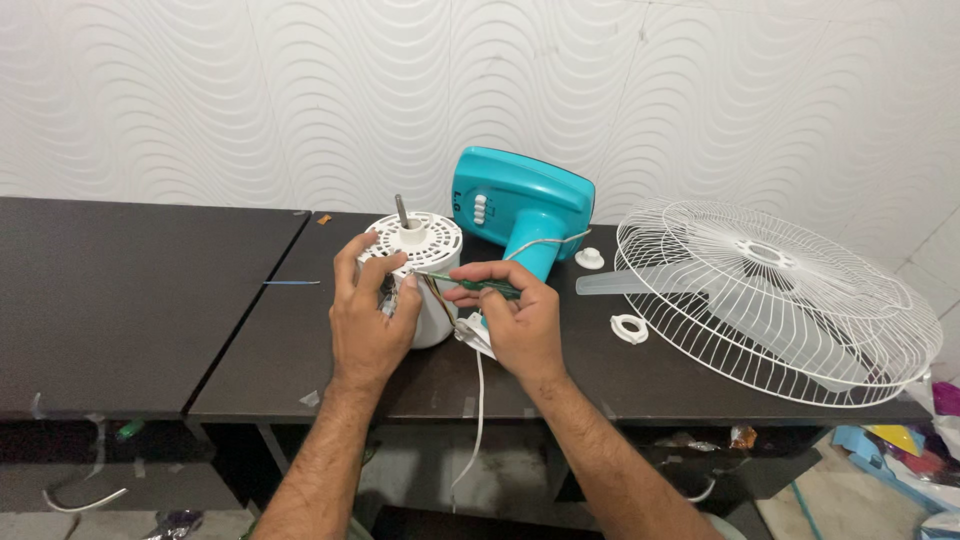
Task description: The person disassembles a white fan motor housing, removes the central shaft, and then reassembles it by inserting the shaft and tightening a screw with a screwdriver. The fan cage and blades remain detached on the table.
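1. White plastic is filling my left hand: I am gripping the round fan motor housing, fingers wrapped around its left side and thumb pressing on the front, near the middle of the dark table.
2. I am pinching a green-handled screwdriver in my right hand, fingers closed tight on the handle, and its tip is pointing left, touching the housing's upper edge.
3. Coloured wires are spilling out of the housing between my two hands, and a white cord is hanging down over the table's near edge.
4. Teal fan base is standing just behind my right hand, farther back.
5. White wire fan guard is lying at the right, with a clear blade sticking out beneath it.
6. Two small white parts, a cap and a ring nut, are sitting between base and guard.
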